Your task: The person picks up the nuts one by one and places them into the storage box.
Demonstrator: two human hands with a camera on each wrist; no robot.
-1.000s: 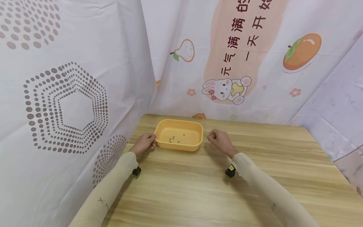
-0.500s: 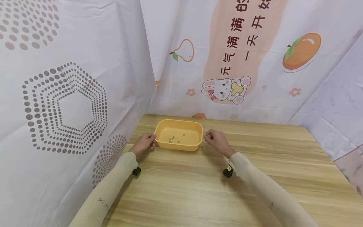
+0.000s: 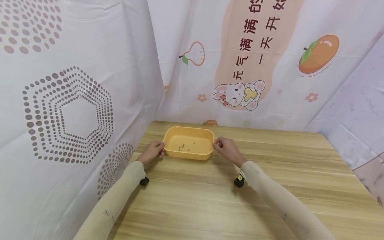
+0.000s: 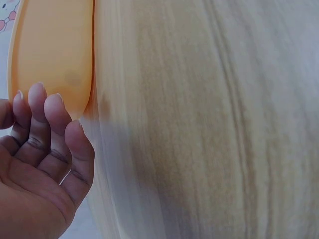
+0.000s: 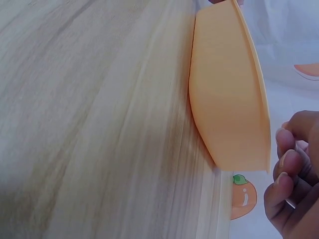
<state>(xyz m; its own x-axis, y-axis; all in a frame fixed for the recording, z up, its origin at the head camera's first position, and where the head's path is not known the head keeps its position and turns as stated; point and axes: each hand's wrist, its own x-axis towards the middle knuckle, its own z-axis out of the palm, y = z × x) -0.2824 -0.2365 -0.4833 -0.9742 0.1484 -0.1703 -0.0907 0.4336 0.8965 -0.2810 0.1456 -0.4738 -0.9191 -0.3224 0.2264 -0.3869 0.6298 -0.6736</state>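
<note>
A yellow-orange plastic tray (image 3: 189, 155) lies on the wooden table, several small dark round pieces (image 3: 183, 145) scattered over its floor. At its left end, my left hand (image 3: 153, 151) pinches the rim between thumb and forefinger. In the left wrist view the other fingers (image 4: 57, 112) spread beneath, along the outer wall. My right hand (image 3: 228, 150) is at the opposite end, its fingertips right at the rim in the head view. The right wrist view shows those fingers (image 5: 286, 162) loosely curled, with a narrow gap between them and the tray's edge and nothing visible in them.
The wooden table (image 3: 192, 200) reaches back to a printed curtain (image 3: 186, 90) close behind the tray. Another white patterned curtain (image 3: 135, 66) hangs along the left side, near the left arm. A small black wrist camera (image 3: 239, 181) hangs below the right wrist.
My right hand has moved left, from a little way off the tray up to its right rim. My left hand and the tray have stayed in place.
</note>
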